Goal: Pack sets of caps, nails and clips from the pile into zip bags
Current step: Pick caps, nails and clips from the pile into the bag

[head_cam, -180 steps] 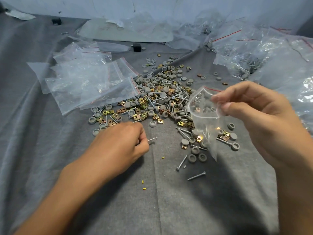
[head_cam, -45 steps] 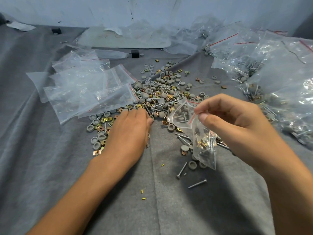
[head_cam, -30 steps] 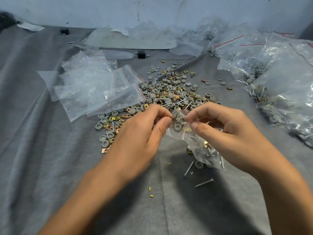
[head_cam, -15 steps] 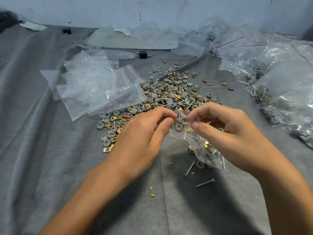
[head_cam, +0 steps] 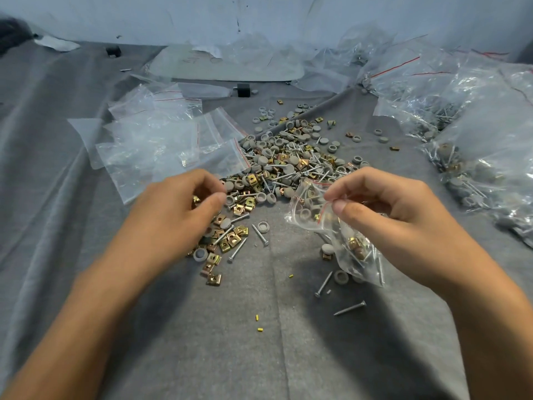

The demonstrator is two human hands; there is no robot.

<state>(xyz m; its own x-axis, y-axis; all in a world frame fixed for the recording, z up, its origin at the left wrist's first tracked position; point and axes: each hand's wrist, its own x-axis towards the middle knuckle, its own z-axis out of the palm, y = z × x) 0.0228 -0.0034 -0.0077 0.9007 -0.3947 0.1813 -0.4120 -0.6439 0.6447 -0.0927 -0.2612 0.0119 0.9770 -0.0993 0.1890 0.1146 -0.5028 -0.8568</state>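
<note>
The right hand [head_cam: 403, 217] is pinching the bag [head_cam: 346, 249] by its top, at the pile's [head_cam: 288, 163] near-right side. The bag is hanging long-ways, mouth pointing far-left, bottom near-right. The left hand [head_cam: 173, 215] is curling over the pile's near-left edge; I cannot tell if it is holding anything. Filling seems to be going on. Next it needs one small piece, dropped into the mouth.

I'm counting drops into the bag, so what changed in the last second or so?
The left hand pulled away from the mouth of the zip bag and moved left, over the near edge of the pile. Its fingers are curled but blurred, so any part held is unclear. The right hand keeps its grip on the bag's mouth. The pile and the empty bags lie as before.
</note>
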